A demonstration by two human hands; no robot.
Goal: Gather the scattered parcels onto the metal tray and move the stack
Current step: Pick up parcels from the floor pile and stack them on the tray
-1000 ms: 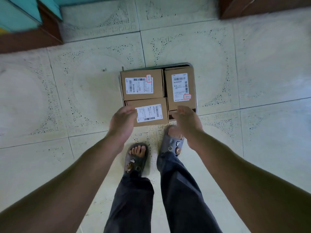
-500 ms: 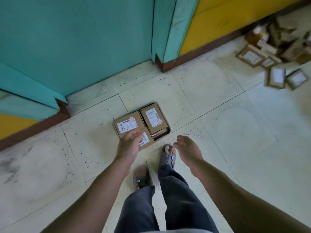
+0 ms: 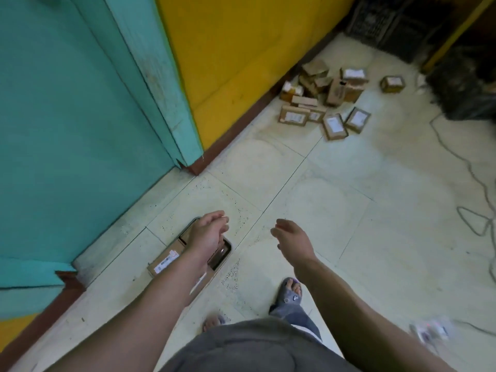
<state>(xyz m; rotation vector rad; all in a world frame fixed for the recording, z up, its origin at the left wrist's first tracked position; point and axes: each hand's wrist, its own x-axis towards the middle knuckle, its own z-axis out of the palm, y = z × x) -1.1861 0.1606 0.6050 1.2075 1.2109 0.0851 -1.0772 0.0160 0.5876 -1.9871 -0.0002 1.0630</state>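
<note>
The metal tray (image 3: 226, 250) lies on the floor by the teal door, mostly hidden under my left forearm. A brown parcel with a white label (image 3: 166, 260) shows on it. My left hand (image 3: 208, 233) hangs above the tray with loosely curled fingers and holds nothing. My right hand (image 3: 292, 238) hovers over bare floor to the right, fingers relaxed and empty. A heap of several brown parcels (image 3: 326, 100) lies scattered on the floor at the far right, against the yellow wall.
The teal door (image 3: 67, 116) and its frame stand at the left, the yellow wall (image 3: 241, 49) behind. A dark crate (image 3: 389, 25) and a black bag (image 3: 464, 87) sit in the far corner. A thin cord (image 3: 483, 189) trails over the floor at right. My sandalled foot (image 3: 291, 294) is below.
My head has lifted and turned right, bringing the scattered heap into view. Both hands have come off the tray's parcels and risen, and my right foot has stepped right.
</note>
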